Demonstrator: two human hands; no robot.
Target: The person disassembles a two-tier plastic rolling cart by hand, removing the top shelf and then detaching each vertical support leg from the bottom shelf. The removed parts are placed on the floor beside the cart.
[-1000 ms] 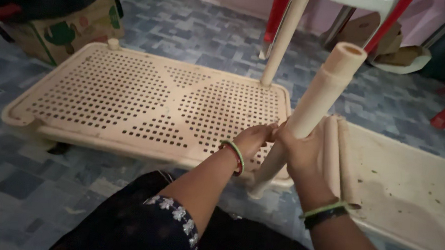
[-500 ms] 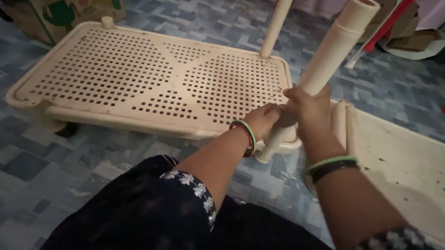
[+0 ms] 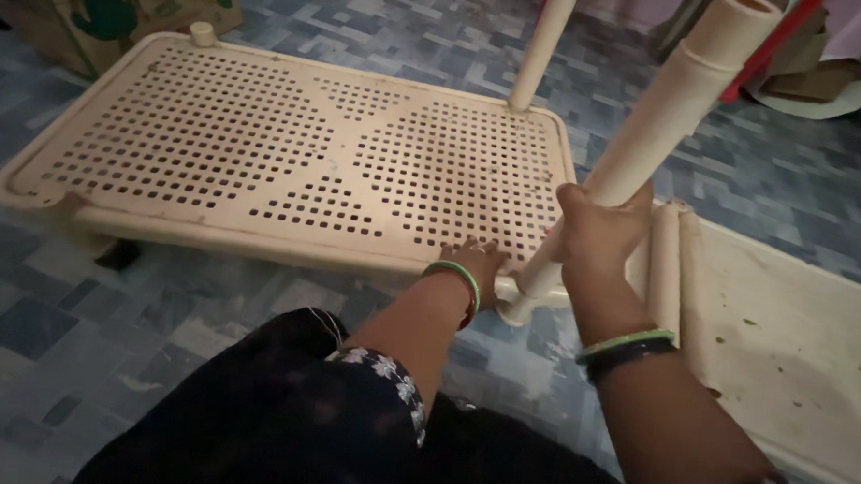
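while the right hand (image 3: 596,230) wraps its fingers firmly round a cream plastic tube (image 3: 638,149), the tube leans up and to the right, its open top end near the upper edge of the view and its lower end down at the near right corner of a perforated shelf (image 3: 289,158). the left hand (image 3: 473,263) lies on that same corner of the shelf, fingers spread flat on the holed surface just beside the foot of the tube, holding nothing. each wrist carries bangles, green and red on the left, green and dark on the right. the shelf lies flat on the blue patterned floor (image 3: 50,322), cream in colour, with a short stub (image 3: 201,34) at its far left corner and a second tube (image 3: 544,44) standing upright at its far right corner. to the right of the hands, two more tubes (image 3: 676,272) lie side by side on the edge of another cream shelf panel (image 3: 793,355), which bears small dark specks. a cardboard box (image 3: 121,6) with coloured prints sits beyond the shelf at the upper left. a dark sleeve with white flowers covers the person's lap area.
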